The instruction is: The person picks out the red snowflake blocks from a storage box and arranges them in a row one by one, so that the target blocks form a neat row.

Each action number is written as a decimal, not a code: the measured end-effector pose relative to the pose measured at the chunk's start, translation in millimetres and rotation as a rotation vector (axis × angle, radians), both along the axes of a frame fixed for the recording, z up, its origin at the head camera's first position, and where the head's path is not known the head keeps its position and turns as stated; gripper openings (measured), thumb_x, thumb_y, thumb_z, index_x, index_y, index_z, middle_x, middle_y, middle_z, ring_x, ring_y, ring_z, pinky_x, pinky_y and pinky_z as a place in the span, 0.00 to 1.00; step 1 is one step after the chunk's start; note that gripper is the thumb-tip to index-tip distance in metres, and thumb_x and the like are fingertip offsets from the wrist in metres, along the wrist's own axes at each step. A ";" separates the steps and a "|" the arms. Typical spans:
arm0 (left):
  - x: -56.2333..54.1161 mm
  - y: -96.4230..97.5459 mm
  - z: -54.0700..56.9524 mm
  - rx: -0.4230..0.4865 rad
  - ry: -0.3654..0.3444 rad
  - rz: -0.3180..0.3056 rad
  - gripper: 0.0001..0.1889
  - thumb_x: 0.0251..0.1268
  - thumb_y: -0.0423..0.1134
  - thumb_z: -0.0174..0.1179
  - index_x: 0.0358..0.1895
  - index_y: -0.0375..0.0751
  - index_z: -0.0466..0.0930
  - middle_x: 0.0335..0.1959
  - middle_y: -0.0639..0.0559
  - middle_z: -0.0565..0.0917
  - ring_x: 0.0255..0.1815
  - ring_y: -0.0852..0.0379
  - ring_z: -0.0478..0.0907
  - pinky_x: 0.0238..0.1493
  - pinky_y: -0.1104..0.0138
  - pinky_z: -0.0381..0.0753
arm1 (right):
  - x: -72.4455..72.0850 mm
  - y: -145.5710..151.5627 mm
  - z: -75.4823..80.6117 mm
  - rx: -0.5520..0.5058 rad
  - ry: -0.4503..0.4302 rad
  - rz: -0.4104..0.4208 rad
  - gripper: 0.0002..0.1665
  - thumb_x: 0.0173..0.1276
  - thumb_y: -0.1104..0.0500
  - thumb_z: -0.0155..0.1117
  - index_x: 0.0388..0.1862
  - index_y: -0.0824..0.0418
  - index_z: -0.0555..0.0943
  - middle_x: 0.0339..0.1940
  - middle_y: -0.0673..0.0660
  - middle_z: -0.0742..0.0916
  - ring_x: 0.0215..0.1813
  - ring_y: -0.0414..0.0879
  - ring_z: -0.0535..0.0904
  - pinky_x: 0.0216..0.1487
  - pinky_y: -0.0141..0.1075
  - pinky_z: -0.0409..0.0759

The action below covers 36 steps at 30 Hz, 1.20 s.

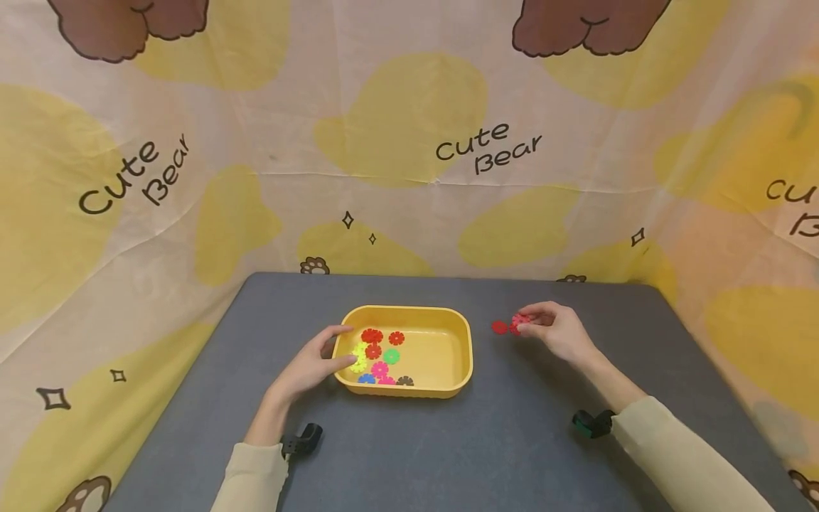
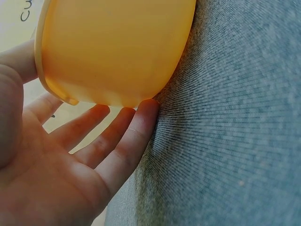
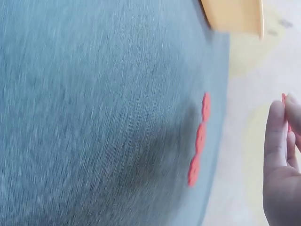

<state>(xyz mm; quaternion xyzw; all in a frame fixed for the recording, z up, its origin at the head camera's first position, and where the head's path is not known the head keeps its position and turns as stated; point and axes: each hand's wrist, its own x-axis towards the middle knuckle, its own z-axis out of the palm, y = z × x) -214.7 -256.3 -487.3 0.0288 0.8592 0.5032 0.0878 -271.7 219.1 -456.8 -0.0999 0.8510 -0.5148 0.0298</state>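
Note:
At the left end of a yellow plastic tray (image 1: 448, 348), my left hand (image 1: 311, 363) holds the wall, with the thumb over the rim and the fingertips (image 2: 149, 107) against the outside. Several notched snowflake discs lie toward the tray's left side: red (image 1: 397, 338), green (image 1: 391, 356), yellow, pink, blue and dark brown ones. Right of the tray, my right hand (image 1: 563, 334) pinches a red snowflake disc (image 3: 284, 98) between thumb and fingers, raised above the table. Below it, the right wrist view has a row of three red discs (image 3: 200, 138) on the table; the hand partly covers them in the head view.
A grey cloth-covered table (image 1: 422, 448) lies under everything. Behind it and along both sides hangs a pink and yellow printed curtain (image 1: 397, 142). Black camera mounts (image 1: 306, 439) sit at both wrists, by the light sleeves.

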 end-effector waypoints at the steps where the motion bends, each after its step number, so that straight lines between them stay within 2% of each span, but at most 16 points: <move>1: 0.2 0.1 -0.2 0.000 0.000 0.000 0.36 0.62 0.54 0.71 0.72 0.53 0.69 0.77 0.43 0.63 0.72 0.38 0.67 0.66 0.44 0.73 | -1.1 4.1 -0.7 -0.003 -0.006 -0.003 0.22 0.67 0.62 0.73 0.58 0.69 0.81 0.44 0.63 0.88 0.44 0.58 0.88 0.51 0.52 0.84; 4: 0.8 0.5 0.2 0.004 -0.001 0.000 0.36 0.61 0.54 0.71 0.72 0.53 0.69 0.77 0.43 0.63 0.74 0.38 0.65 0.67 0.43 0.72 | -4.7 15.5 -3.6 0.020 -0.006 -0.020 0.23 0.68 0.62 0.72 0.59 0.69 0.80 0.45 0.64 0.88 0.46 0.62 0.87 0.52 0.52 0.83; 9: 1.2 -0.2 0.9 0.000 0.003 -0.006 0.36 0.62 0.53 0.71 0.72 0.52 0.69 0.78 0.42 0.62 0.76 0.36 0.61 0.68 0.42 0.69 | -11.4 33.0 -11.3 0.065 -0.002 -0.061 0.24 0.69 0.58 0.71 0.60 0.68 0.80 0.46 0.63 0.88 0.46 0.59 0.87 0.54 0.54 0.82; 14: 1.1 -0.6 1.9 0.000 0.009 -0.006 0.36 0.62 0.53 0.71 0.72 0.52 0.69 0.78 0.42 0.62 0.76 0.36 0.62 0.68 0.41 0.69 | -18.3 47.3 -21.9 0.087 -0.021 -0.089 0.24 0.71 0.59 0.70 0.61 0.70 0.79 0.48 0.65 0.88 0.44 0.56 0.88 0.54 0.55 0.82; 21: 2.0 1.6 2.0 0.005 0.014 -0.005 0.36 0.65 0.50 0.70 0.74 0.49 0.67 0.77 0.40 0.62 0.74 0.35 0.64 0.66 0.42 0.72 | -24.3 53.5 -32.0 0.173 -0.033 -0.108 0.22 0.70 0.62 0.69 0.57 0.75 0.79 0.46 0.67 0.88 0.38 0.51 0.88 0.45 0.47 0.86; 26: 2.1 -0.3 1.0 0.010 0.014 -0.007 0.36 0.64 0.51 0.70 0.73 0.50 0.68 0.77 0.41 0.63 0.74 0.36 0.65 0.66 0.43 0.72 | -28.6 53.9 -38.0 0.220 -0.032 -0.098 0.20 0.69 0.64 0.70 0.55 0.75 0.80 0.41 0.65 0.87 0.35 0.50 0.86 0.37 0.39 0.86; 30: 1.4 -0.4 0.1 0.005 0.009 -0.008 0.36 0.63 0.52 0.71 0.73 0.52 0.68 0.78 0.43 0.62 0.75 0.37 0.63 0.68 0.41 0.69 | -29.1 54.8 -39.2 0.257 -0.020 -0.092 0.18 0.70 0.64 0.69 0.54 0.74 0.81 0.39 0.63 0.86 0.32 0.48 0.84 0.33 0.37 0.85; 36: 1.0 -0.5 0.1 -0.008 0.010 -0.011 0.36 0.63 0.53 0.70 0.73 0.52 0.68 0.78 0.42 0.62 0.75 0.36 0.63 0.68 0.41 0.69 | -27.2 54.9 -36.7 0.274 -0.004 -0.060 0.17 0.70 0.65 0.68 0.53 0.74 0.81 0.41 0.66 0.86 0.33 0.48 0.84 0.33 0.38 0.85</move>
